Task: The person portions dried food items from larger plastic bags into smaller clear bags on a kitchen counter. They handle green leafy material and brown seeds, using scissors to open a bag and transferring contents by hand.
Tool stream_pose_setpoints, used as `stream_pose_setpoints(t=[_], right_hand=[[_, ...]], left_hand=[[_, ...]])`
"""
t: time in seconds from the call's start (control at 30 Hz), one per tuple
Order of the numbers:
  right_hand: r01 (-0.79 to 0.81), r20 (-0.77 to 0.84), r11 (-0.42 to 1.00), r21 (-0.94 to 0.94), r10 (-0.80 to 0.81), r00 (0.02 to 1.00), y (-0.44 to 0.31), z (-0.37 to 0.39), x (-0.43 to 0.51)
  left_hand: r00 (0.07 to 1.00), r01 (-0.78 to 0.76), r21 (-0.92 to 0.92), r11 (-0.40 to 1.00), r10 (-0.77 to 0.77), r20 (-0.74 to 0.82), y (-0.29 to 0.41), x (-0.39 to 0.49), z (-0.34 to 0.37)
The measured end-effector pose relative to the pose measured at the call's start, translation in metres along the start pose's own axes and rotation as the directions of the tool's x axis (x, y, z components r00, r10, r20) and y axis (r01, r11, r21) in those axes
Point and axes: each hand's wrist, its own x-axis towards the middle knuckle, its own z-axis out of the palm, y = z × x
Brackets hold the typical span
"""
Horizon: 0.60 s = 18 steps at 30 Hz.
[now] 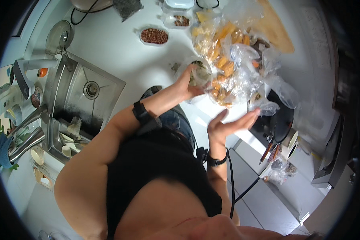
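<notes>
My left hand [189,82] grips a clear plastic container [201,73] with dark greenish dried pieces inside, tilted above the white counter [120,57]. Some loose dark bits lie on the counter just left of it. To the right, my right hand [235,122] is held up with its fingers spread and nothing in it. Clear plastic bags [240,75], several with orange-yellow pieces inside, are heaped beyond both hands. A clear container of reddish-brown grains [154,36] stands farther back, near another clear container [180,21] with a few brown pieces.
A steel sink [105,87] lies to the left, with a glass lid [59,37] behind it. A wooden board [277,27] sits under the bags at the back right. A black frying pan [280,120] rests at the right, near a white canister [289,138]. A black cable [232,186] hangs beside my right arm.
</notes>
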Motion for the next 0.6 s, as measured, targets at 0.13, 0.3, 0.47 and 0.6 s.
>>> stream_pose_setpoints(t=[0.13, 0.3, 0.47, 0.6], right_hand=[[0.194, 0.242, 0.981, 0.027, -0.195, 0.950, -0.003, 0.006, 0.004], [0.267, 0.409, 0.962, 0.047, -0.263, 0.874, -0.007, 0.007, 0.013], [0.139, 0.165, 0.985, 0.106, -0.155, 0.974, -0.004, 0.008, 0.018], [0.066, 0.074, 0.974, 0.218, -0.083, 0.994, 0.006, 0.009, 0.014]], left_hand=[[0.999, -0.036, 0.115, 0.993, 0.034, 0.015, -0.001, 0.002, 0.001], [0.996, -0.090, 0.158, 0.983, 0.088, 0.017, -0.004, -0.002, 0.000], [0.993, -0.089, 0.127, 0.988, 0.079, 0.085, -0.015, -0.013, 0.003], [0.988, -0.039, 0.145, 0.989, 0.060, -0.144, -0.014, -0.023, 0.011]])
